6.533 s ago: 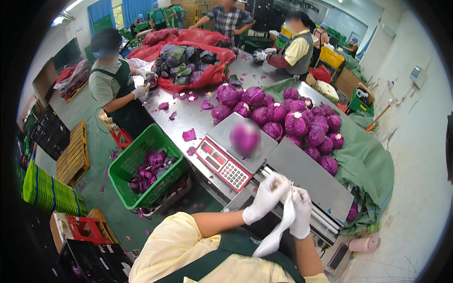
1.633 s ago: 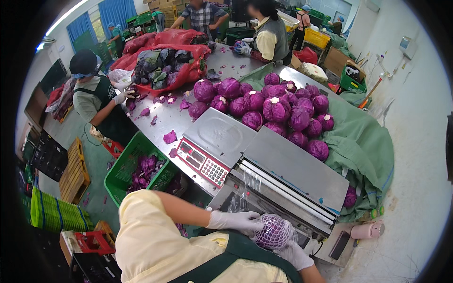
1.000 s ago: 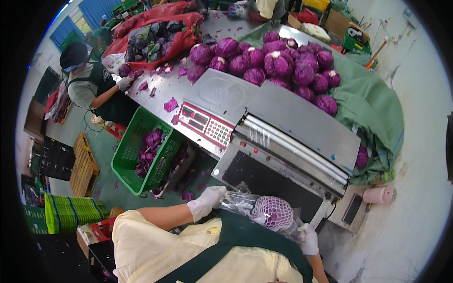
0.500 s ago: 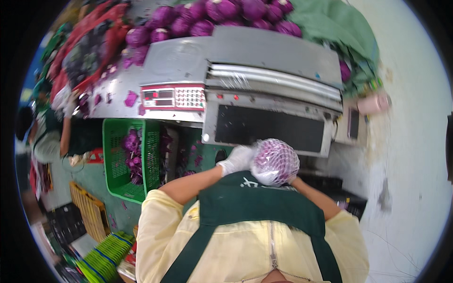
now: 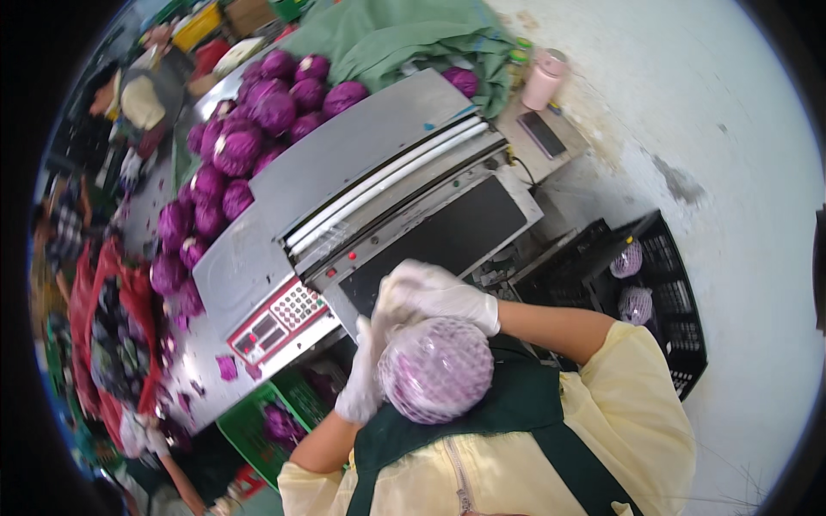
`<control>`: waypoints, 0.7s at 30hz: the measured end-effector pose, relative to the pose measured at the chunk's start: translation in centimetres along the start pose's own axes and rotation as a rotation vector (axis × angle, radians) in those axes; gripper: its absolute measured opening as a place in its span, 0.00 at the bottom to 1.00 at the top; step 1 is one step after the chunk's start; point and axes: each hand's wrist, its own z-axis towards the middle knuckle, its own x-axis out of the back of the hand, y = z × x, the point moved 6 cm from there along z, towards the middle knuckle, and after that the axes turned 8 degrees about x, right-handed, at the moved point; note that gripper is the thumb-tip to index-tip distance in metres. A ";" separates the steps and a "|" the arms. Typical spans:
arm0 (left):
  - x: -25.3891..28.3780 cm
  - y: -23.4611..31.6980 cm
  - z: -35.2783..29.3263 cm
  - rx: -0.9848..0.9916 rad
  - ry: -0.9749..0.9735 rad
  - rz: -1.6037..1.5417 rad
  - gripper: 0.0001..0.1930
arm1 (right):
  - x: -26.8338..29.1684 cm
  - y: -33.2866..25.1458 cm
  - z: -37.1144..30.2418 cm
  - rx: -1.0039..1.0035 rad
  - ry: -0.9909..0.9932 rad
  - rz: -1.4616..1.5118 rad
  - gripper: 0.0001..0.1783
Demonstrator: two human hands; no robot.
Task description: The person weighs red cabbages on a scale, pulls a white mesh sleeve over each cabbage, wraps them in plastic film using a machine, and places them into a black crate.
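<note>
A purple cabbage in white foam netting and shiny clear film is held close to my dark green apron. My left hand, in a white glove, presses along its left side. Across the far side reaches my right hand, gloved too, with its fingers bent down toward the left hand. The fingertips of both hands are partly hidden where they meet behind the cabbage. Just beyond my hands is the wrapping machine, with its black plate and a white film roll.
A scale adjoins the machine, with purple cabbages piled behind. At the right a black crate holds wrapped cabbages. A green basket stands lower left. A pink bottle and a phone lie far right. Co-workers are at the left.
My view has turned toward the right, bringing the black crate into sight. My right hand has come from behind the cabbage to its far side; the left stays beside it.
</note>
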 end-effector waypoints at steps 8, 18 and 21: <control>-8.0 -2.1 6.2 0.199 -0.065 0.361 0.49 | 8.3 -0.5 -13.1 0.289 0.265 -0.330 0.43; -15.2 -6.0 15.2 0.162 -0.095 0.995 0.32 | 27.5 6.3 -41.7 0.510 1.179 0.575 0.39; -11.6 -5.0 17.3 0.159 0.119 0.939 0.31 | 32.1 12.8 -54.2 0.414 1.709 0.270 0.33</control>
